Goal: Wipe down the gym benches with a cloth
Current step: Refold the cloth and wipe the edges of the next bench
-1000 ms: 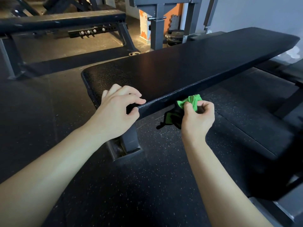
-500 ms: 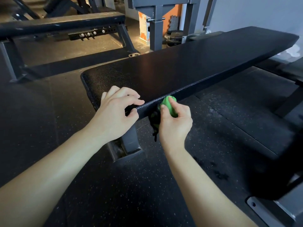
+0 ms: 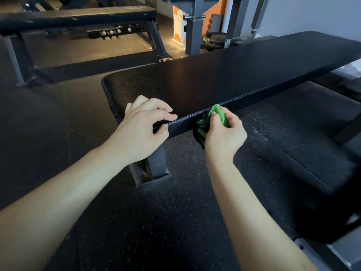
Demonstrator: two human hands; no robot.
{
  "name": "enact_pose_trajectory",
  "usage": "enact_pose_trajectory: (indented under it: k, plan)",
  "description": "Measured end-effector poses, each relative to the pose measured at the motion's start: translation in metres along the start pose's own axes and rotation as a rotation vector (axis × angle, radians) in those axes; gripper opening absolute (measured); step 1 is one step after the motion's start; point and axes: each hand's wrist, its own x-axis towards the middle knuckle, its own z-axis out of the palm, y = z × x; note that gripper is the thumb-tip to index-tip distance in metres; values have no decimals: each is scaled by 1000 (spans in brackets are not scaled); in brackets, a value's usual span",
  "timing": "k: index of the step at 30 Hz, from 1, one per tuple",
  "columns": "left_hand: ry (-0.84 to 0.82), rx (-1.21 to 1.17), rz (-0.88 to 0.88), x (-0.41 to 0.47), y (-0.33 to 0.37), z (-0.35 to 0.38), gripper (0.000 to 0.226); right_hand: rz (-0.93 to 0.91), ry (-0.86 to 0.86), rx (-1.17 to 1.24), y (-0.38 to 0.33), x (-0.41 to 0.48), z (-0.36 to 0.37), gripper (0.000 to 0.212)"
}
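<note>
Our left hand (image 3: 140,126) grips the near end of the bench (image 3: 234,75). Its fingers lie bent over the top of the pad and the thumb presses against the side edge, so the pad's rim is pinched between them. Just to the right of it, our right hand (image 3: 224,135) holds a bunched green cloth (image 3: 218,114), with thumb and fingers curled round it, and presses it against the same side edge of the pad. The top of the cloth reaches the pad's upper rim, and a darker part of it hangs below the thumb, against the pad's side. The two hands are near each other but apart, with a bare stretch of edge between them.

Below the left hand, a grey metal leg (image 3: 157,163) comes down from under the pad to the dark speckled floor (image 3: 156,222). The pad runs on past the right hand, away and to the right. Beyond the left hand, well apart, stands a second bench (image 3: 78,15) with a dark pad and grey frame. Beyond both hands, past the far side of the pad, a grey post (image 3: 192,36) rises beside an orange-and-white panel (image 3: 178,26), with a pale wall (image 3: 312,14) farther right.
</note>
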Motion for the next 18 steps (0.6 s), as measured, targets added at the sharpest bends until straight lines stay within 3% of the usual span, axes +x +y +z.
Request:
enact_pose_trajectory:
  k: [7,9,13,18]
  plan:
    - [47,17,19,0,-1,5,24,-60,-277,-88,10,-44,1,14]
    - [43,7,17,1,-1,4,23,-67,-238,-96,7,-23,-5,13]
    - [42,-22,1,1,-1,4,20,-70,45,-12,3,20,-8,14]
    - [43,-61,-20,1,-2,4,15,-21,-86,103,12,-29,8,14]
